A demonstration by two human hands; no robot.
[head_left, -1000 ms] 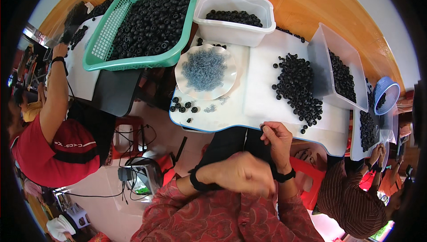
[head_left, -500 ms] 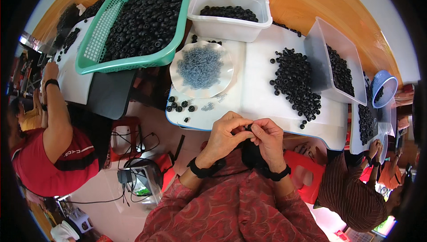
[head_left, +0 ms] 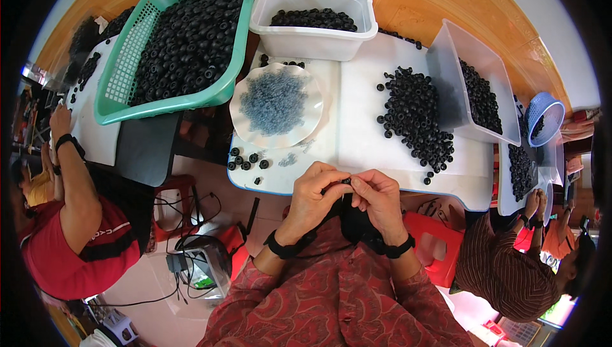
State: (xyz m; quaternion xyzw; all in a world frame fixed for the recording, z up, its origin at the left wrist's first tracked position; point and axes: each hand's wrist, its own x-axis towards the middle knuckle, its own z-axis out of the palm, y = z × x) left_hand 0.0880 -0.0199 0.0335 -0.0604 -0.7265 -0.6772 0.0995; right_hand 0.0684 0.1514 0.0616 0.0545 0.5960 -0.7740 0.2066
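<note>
Close together in front of the table's near edge, both my hands have their fingers pinched. My left hand (head_left: 312, 200) is shut on a small black round part (head_left: 346, 181), mostly covered by the fingertips. My right hand (head_left: 378, 201) is closed at the same spot, its thumb and fingertips meeting around that part. Past my hands, a pale wavy-rimmed plate (head_left: 312, 121) carries a heap of tiny clear bluish rings (head_left: 274, 101). Several loose black round parts (head_left: 246, 161) lie near the table's left corner. A larger pile of black parts (head_left: 411, 108) spreads to the right.
A green basket (head_left: 104, 104) full of black parts stands at the far left. A white tub (head_left: 306, 44) and a translucent bin (head_left: 440, 69) hold more. Co-workers sit on both sides, one in a red shirt (head_left: 83, 245). Cables (head_left: 185, 245) lie at lower left.
The view has shifted slightly, so the table's contents appear farther left. My hands remain together at the small black part, with my fingers slightly repositioned around it.
</note>
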